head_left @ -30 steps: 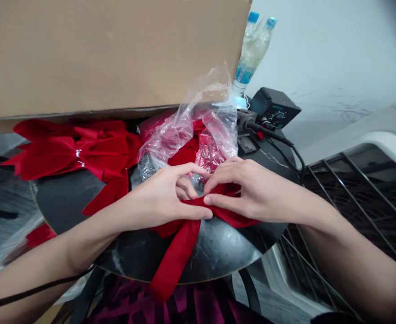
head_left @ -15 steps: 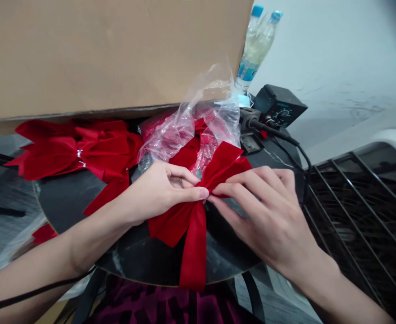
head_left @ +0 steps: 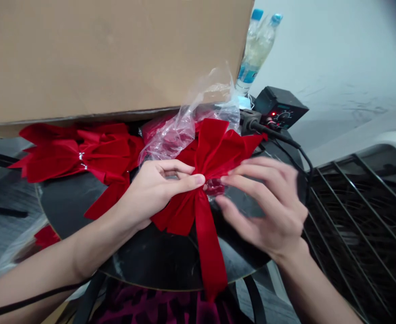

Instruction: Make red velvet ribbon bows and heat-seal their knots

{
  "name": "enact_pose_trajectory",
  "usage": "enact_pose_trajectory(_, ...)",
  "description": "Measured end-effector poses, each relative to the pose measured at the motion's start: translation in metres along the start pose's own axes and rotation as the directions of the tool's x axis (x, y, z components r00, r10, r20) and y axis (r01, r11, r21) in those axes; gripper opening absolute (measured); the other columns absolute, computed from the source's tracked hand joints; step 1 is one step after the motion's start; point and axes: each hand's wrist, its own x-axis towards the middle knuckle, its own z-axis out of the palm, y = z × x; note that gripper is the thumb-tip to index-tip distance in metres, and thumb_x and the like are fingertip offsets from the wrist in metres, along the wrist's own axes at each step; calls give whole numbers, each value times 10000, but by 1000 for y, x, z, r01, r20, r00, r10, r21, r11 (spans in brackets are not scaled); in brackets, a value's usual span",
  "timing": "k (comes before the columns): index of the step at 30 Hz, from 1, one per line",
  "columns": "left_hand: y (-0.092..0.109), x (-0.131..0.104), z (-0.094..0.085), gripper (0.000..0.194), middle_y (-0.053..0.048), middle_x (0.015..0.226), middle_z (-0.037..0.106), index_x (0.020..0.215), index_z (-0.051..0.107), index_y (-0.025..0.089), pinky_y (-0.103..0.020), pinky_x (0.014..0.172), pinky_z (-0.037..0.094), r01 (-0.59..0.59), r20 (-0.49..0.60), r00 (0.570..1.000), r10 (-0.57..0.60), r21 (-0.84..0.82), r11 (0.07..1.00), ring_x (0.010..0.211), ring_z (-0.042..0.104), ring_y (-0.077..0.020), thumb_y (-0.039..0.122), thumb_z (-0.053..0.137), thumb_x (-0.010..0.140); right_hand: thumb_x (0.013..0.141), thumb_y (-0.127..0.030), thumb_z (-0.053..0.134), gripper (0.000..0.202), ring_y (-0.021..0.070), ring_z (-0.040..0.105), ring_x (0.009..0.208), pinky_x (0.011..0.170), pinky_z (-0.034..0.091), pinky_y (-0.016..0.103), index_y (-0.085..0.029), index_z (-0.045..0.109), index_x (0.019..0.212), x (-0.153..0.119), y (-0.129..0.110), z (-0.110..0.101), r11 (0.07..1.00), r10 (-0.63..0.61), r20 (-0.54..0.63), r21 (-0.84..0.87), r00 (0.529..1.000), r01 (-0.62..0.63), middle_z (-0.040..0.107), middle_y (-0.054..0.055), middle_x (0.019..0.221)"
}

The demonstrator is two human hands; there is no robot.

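Observation:
A red velvet bow [head_left: 213, 146] is pinched at its gathered middle between the thumb and fingers of my left hand [head_left: 164, 184]. One long tail of the bow hangs down over the front edge of the round black table [head_left: 140, 265]. My right hand [head_left: 268, 198] is just right of the bow's middle, thumb and fingers apart, its fingertips near or touching the lower edge of the right loop. Behind the bow lies a crumpled clear plastic bag [head_left: 172, 137] with red fabric inside.
Several red bows [head_left: 56, 155] tied with silvery wire are heaped at the left. A large cardboard box [head_left: 110, 54] stands behind. At the back right are plastic bottles [head_left: 257, 49] and a black control box [head_left: 280, 108] with a lit red light and a cable. A black wire rack [head_left: 363, 225] is at the right.
My right hand has let go of the bow's middle and moved slightly right, its thumb spreading away. The bow has turned, its loops now fanned upward and its tail swung right.

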Motion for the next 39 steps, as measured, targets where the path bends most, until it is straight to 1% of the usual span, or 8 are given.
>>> enact_pose_trajectory(3,-3,0,1,284,-16,808,808,853,807,161,-212,706,591,-107,-52,992,114,120,987,767,757,-169,261,968,642,944,-249,706,130,198,717,810,761,563,348,-188,703,1059,-1,-22,10,981,169,100,74,981,-177,777,63,962)
enact_pose_trajectory(9,-3,-2,0,252,-16,811,811,859,825,179,-228,710,605,-139,-70,986,152,163,977,774,762,-179,282,953,668,949,-140,647,121,151,702,641,649,512,310,-186,707,855,0,-32,20,989,135,88,-70,987,-129,770,-1,765)
enact_pose_trajectory(13,-1,-6,1,256,2,795,802,879,830,193,-208,698,599,-162,-78,982,173,130,978,765,757,-162,265,954,668,937,-142,657,137,117,649,527,575,498,274,-185,723,824,2,-37,17,977,214,5,11,977,-214,734,-26,665)
enact_pose_trajectory(17,1,-10,4,267,31,715,758,885,828,193,-192,664,581,-223,-104,967,234,112,968,700,724,-131,252,958,659,932,-214,671,173,134,660,523,486,503,247,-214,757,781,1,-43,16,754,565,81,354,821,-554,759,-20,685)
enact_pose_trajectory(20,1,-9,5,256,33,709,751,885,826,183,-183,661,574,-224,-94,967,235,110,968,691,714,-121,251,950,672,938,-259,663,197,155,688,553,472,516,239,-204,764,778,-1,-41,17,560,647,241,494,723,-666,747,-16,660)
enact_pose_trajectory(29,-4,-2,1,521,48,671,729,1181,733,189,-163,653,569,-319,-52,945,323,67,945,628,710,-103,181,928,698,928,-130,694,65,85,626,607,628,523,205,-170,737,954,4,-35,13,908,355,44,222,934,-356,731,-17,779)
enact_pose_trajectory(35,2,1,-3,464,76,582,674,1158,685,182,-139,646,535,-293,-82,952,293,21,956,556,645,-62,240,907,755,920,-62,668,135,94,624,590,593,533,213,-194,691,939,-5,-34,16,896,402,-30,218,915,-386,702,-25,752)
enact_pose_trajectory(39,2,1,-4,468,65,608,703,1137,690,190,-145,670,534,-311,0,950,312,67,948,592,664,-71,148,909,726,858,-118,791,307,252,680,996,851,552,388,-213,710,1138,10,-11,-6,988,42,-116,-140,992,-58,720,108,1120)
